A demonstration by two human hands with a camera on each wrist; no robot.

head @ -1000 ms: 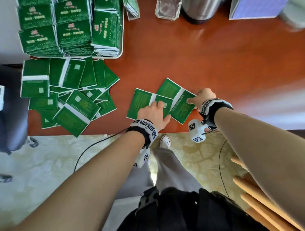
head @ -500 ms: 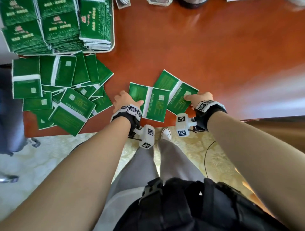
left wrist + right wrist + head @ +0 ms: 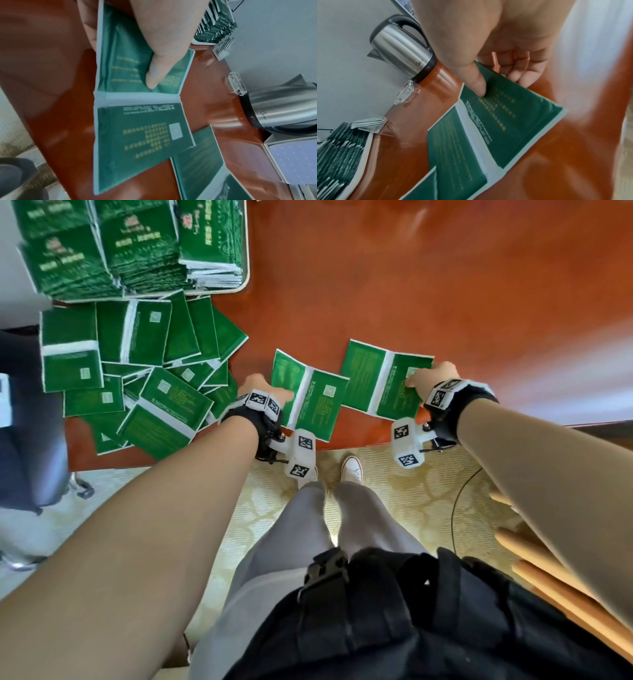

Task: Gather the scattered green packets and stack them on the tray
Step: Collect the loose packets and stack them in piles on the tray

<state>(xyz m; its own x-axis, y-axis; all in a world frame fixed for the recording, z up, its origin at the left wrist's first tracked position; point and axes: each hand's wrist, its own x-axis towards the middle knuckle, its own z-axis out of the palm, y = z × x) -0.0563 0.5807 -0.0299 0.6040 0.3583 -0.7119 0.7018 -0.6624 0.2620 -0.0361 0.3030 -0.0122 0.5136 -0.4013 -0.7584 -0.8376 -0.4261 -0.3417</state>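
Observation:
Two green double packets with a white middle band lie near the front edge of the red-brown table. My left hand [image 3: 270, 390] pinches the left packet [image 3: 310, 398] at its left end, thumb on top [image 3: 152, 75] and fingers underneath. My right hand [image 3: 424, 374] pinches the right packet [image 3: 383, 381] at its right end, thumb [image 3: 477, 83] above and fingers below. The gripped ends are raised off the table. Several more green packets [image 3: 154, 378] lie scattered to the left. The white tray [image 3: 245, 285], far left, holds tall stacks of packets.
A steel kettle [image 3: 402, 54], a clear glass piece [image 3: 404, 93] and a box with a blue face [image 3: 295, 159] stand at the back of the table. A dark chair [image 3: 30, 422] is on the left and wooden slats [image 3: 548, 570] on the right.
The two packets overlapped before and now lie apart. My left hand came off the top of them and took the left packet's end. My right hand drew its packet to the right.

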